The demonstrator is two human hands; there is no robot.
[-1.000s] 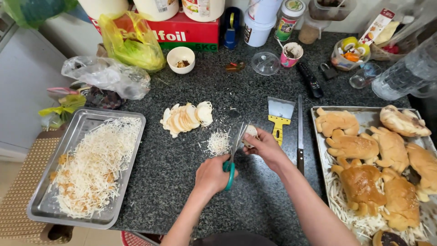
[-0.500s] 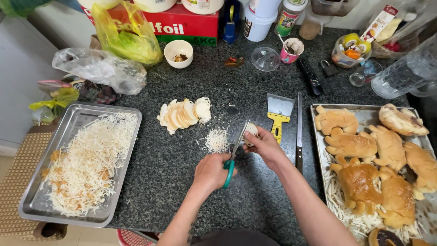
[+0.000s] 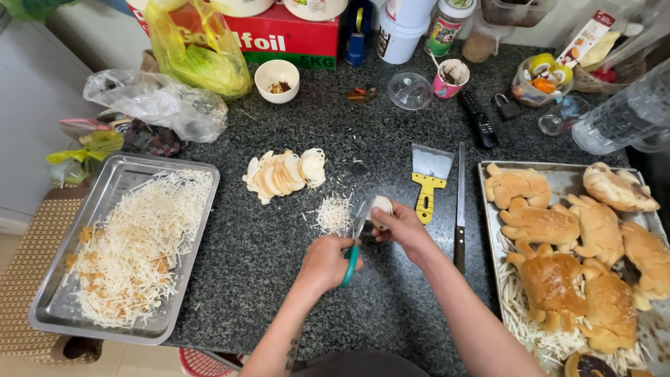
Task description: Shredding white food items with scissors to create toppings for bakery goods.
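Left hand [image 3: 322, 264] clamped on scissors [image 3: 354, 241], right hand [image 3: 401, 227] on a slice [image 3: 381, 207], mid-surface; shreds [image 3: 333, 215] beside; trays [image 3: 112, 202] flank near both edges.

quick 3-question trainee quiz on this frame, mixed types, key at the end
1. True or false: the left hand holds green-handled scissors.
2. The right hand holds which? A) a pale round slice B) a yellow-handled scraper C) a knife
3. Fill in: the small pile of shreds lies on the counter, between the stacked slices and the ____.

Key: 1 true; 2 A; 3 hands
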